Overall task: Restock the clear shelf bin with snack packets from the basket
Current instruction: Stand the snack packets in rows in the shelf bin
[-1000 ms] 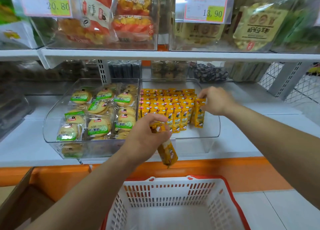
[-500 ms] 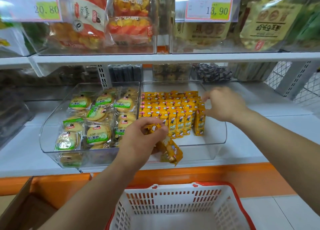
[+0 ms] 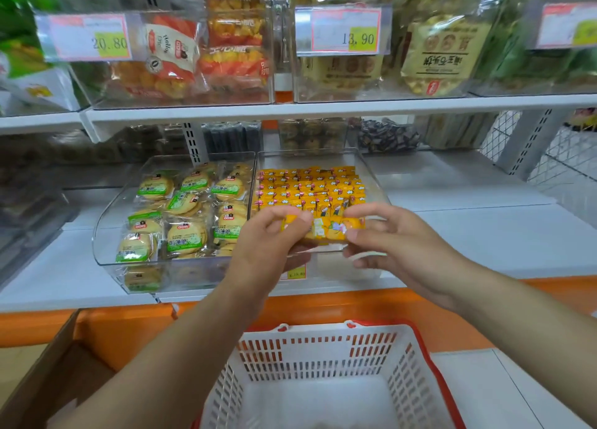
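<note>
Here, right of the bin of green-labelled biscuits [image 3: 181, 209], the left hand [image 3: 268, 247] pinches one end of a yellow snack packet [image 3: 323, 227]; the right hand [image 3: 400, 247] pinches the other end; the packet lies crosswise over the front of the clear bin [image 3: 307, 159], just before the rows of yellow packets [image 3: 310, 186]; the white basket [image 3: 323, 333] sits below.

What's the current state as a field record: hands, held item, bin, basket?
left hand: pinches left end of held packets
right hand: pinches their right end
held packets: yellow, horizontal, over clear bin front; count unclear
stocked packets: upright rows filling bin from the back
basket: below hands, no packets visible
</note>
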The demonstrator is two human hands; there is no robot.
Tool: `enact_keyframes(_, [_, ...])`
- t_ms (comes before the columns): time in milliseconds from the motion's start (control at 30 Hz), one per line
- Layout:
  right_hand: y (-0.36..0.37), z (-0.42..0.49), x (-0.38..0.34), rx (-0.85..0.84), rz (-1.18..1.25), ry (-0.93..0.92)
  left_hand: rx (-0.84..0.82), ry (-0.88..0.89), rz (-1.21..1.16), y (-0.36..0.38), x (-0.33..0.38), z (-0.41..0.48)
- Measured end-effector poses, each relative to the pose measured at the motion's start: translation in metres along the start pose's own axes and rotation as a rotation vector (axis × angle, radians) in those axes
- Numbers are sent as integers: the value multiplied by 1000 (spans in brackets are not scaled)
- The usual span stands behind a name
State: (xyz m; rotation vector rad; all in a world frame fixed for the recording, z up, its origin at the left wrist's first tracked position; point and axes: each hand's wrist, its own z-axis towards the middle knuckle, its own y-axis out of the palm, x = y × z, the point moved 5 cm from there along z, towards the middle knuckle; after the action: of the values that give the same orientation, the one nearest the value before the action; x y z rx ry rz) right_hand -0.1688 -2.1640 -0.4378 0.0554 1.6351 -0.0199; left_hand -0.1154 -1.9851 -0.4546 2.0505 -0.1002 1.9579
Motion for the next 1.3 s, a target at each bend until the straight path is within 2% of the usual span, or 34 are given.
enact_keyframes(133, [-17, 2, -4, 97, 116, -15, -35, 15, 102, 9, -7, -12])
enact_keyframes(267, [-22, 3, -1, 1, 68, -2, 9, 52, 173, 18, -16, -17])
enact_keyframes(433, [-38, 12, 6, 9, -236, -91, -92, 117, 424, 32, -21, -13])
enact_keyframes(500, [-47, 19, 4, 17, -274, -137, -139, 155, 524, 37, -15, -1])
enact_keyframes(700, [-87, 45, -10, 228, -545, -280, -22, 282, 875, 40, -7, 84])
enact_keyframes(800, [-94, 66, -14, 212, -652, -330, -61, 386, 1188, 47, -20, 127])
enact_keyframes(900, [-88, 89, -15, 145, -823, -373, -83, 407, 1383, 47, -32, 162])
enact_keyframes(1067, [-68, 134, -11, 65, -1132, -412, -110, 445, 1424, 40, -44, 186])
enact_keyframes(1300, [-57, 179, -6, -29, -1490, -332, -24, 488, 1324, 28, -52, 190])
